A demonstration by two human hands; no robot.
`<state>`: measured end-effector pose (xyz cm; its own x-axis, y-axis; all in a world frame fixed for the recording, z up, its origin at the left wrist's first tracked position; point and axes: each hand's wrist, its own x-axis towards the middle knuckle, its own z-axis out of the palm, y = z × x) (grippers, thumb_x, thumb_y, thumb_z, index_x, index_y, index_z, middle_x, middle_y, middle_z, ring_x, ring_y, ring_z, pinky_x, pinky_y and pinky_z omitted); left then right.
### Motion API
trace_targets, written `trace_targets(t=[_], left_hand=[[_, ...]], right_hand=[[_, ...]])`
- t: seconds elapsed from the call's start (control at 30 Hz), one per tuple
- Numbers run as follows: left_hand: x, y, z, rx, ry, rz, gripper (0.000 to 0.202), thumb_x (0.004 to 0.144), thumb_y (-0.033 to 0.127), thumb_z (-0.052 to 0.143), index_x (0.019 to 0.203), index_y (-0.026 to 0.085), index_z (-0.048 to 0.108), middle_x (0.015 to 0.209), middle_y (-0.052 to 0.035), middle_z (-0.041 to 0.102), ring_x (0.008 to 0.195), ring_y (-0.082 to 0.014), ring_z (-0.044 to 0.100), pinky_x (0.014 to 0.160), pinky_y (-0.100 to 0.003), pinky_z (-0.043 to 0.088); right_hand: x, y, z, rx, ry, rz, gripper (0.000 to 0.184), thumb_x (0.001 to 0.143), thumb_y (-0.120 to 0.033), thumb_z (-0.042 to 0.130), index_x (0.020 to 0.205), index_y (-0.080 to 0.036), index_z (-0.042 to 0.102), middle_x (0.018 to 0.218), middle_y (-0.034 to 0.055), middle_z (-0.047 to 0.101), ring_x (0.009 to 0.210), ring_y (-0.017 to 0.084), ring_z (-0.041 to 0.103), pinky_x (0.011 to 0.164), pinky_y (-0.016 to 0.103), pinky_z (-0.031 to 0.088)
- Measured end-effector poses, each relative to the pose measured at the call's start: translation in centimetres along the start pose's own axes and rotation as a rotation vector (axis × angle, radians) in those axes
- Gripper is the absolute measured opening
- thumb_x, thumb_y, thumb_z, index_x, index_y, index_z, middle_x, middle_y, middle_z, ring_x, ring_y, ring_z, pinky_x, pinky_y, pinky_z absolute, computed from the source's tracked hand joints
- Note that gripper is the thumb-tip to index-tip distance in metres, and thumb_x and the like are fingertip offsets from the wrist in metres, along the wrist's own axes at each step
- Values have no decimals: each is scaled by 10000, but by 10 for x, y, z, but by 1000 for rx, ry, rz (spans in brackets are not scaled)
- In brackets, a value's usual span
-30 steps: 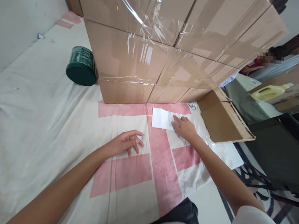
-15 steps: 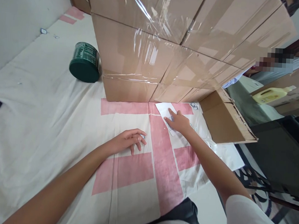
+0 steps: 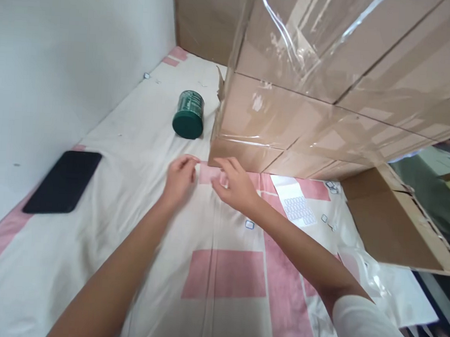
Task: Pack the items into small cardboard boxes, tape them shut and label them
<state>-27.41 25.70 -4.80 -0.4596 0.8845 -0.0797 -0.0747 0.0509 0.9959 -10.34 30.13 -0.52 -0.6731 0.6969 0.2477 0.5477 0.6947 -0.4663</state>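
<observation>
My left hand point(image 3: 180, 182) is over the cloth just short of the lower left corner of a block of taped cardboard boxes point(image 3: 259, 107). Its fingers curl inward, and whatever they may pinch is hidden. Facing it, my right hand point(image 3: 236, 185) hovers near the bottom edge of the boxes. Thumb and fingers there are apart, with nothing visible between them. Right of that hand lies a white sheet of small blue-outlined stickers point(image 3: 299, 208). A single small white sticker point(image 3: 249, 224) rests on the cloth below my right wrist.
A green lidded tub point(image 3: 189, 116) lies behind my left hand. Near the wall, a dark tablet-like slab point(image 3: 64, 181) rests on the pink-and-white cloth point(image 3: 226, 275). An open cardboard box point(image 3: 389, 224) stands at the right, with clear plastic point(image 3: 369, 274) before it.
My right hand has left the sticker sheet and moved left to the box corner. My left hand has moved forward beside it, its fingers now curled. The view has swung left.
</observation>
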Motion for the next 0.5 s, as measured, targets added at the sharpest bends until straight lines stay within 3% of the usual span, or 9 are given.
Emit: trace_targets(t=[0.07, 0.13, 0.2, 0.3, 0.4, 0.5], left_hand=[[20, -5, -34, 39, 232, 75, 158, 879, 340, 543, 917, 195, 595, 670, 47, 458, 633, -116, 406, 606, -253, 340], [32, -13, -58, 67, 373, 109, 173, 913, 348, 485, 954, 199, 564, 694, 48, 456, 638, -120, 406, 613, -257, 343], [38, -21, -68, 91, 425, 131, 169, 910, 346, 459, 952, 208, 548, 705, 43, 475, 649, -127, 446, 629, -259, 368], [40, -29, -67, 132, 409, 159, 174, 878, 373, 522, 944, 219, 569, 750, 25, 542, 709, -143, 530, 680, -261, 419], [39, -33, -62, 154, 387, 164, 201, 886, 410, 535, 973, 234, 580, 730, 29, 527, 708, -158, 552, 683, -267, 445], [40, -34, -62, 161, 393, 179, 215, 890, 405, 563, 1028, 240, 574, 849, 1, 578, 794, -169, 584, 734, -277, 476]], right_hand=[[54, -29, 22, 37, -6, -21, 632, 951, -350, 569, 1536, -181, 397, 1552, 187, 387, 1373, 322, 499, 1110, 480, 474], [109, -50, 43, -42, 7, 72, 774, 935, -349, 625, 1609, -185, 280, 1673, 206, 174, 1527, 421, 272, 1157, 594, 396], [161, -61, 63, -131, -5, 185, 850, 927, -347, 653, 1640, -210, 212, 1712, 195, 42, 1567, 499, 77, 1157, 727, 297], [220, -65, 82, -220, -41, 274, 844, 949, -366, 633, 1649, -189, 196, 1723, 203, -3, 1566, 532, -44, 1126, 857, 91], [264, -60, 76, -353, 0, 241, 800, 948, -357, 640, 1633, -171, 271, 1734, 194, 1, 1560, 536, -120, 1083, 894, -29], [302, -47, 47, -481, 94, 345, 748, 975, -281, 610, 1629, -119, 286, 1730, 213, -37, 1530, 562, -210, 1041, 915, 22]])
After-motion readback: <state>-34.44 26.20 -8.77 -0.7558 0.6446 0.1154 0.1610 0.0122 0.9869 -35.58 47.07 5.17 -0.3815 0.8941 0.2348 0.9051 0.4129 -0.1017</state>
